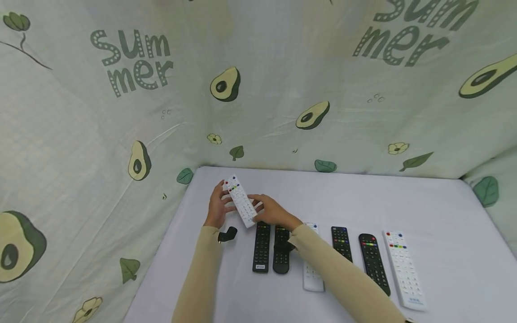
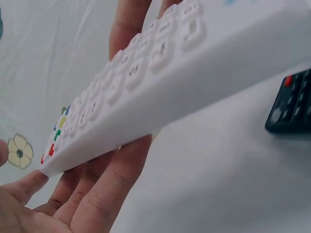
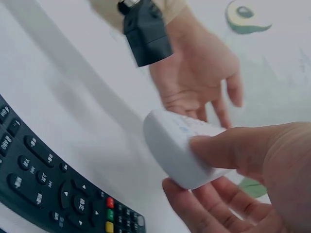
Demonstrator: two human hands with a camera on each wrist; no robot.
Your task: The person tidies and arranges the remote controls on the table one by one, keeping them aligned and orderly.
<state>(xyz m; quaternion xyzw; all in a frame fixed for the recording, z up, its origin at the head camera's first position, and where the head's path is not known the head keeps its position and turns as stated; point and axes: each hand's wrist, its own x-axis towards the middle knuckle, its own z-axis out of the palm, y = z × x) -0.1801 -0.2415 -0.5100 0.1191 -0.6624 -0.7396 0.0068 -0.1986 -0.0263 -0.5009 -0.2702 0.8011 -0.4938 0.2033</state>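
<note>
A white remote control (image 1: 241,202) with colored buttons near its far end is tilted above the left part of the table. My right hand (image 1: 276,211) pinches its near end, thumb on top and fingers underneath, as the right wrist view shows. On the other side, my left hand (image 1: 216,208) has its fingers extended beneath the far part of the remote, with fingertips (image 2: 138,150) right at its underside. Its thumb stands away from the buttons. Close below the right hand lie two black remotes, one (image 1: 261,249) partly covered at its top end, the other (image 1: 281,262) beside it.
Farther right along the row lie a white remote (image 1: 313,280) partly behind the right sleeve, two black remotes (image 1: 341,240) and another white remote (image 1: 404,273). Avocado-printed cloth (image 1: 266,148) borders the white table (image 1: 282,186) at the back and sides.
</note>
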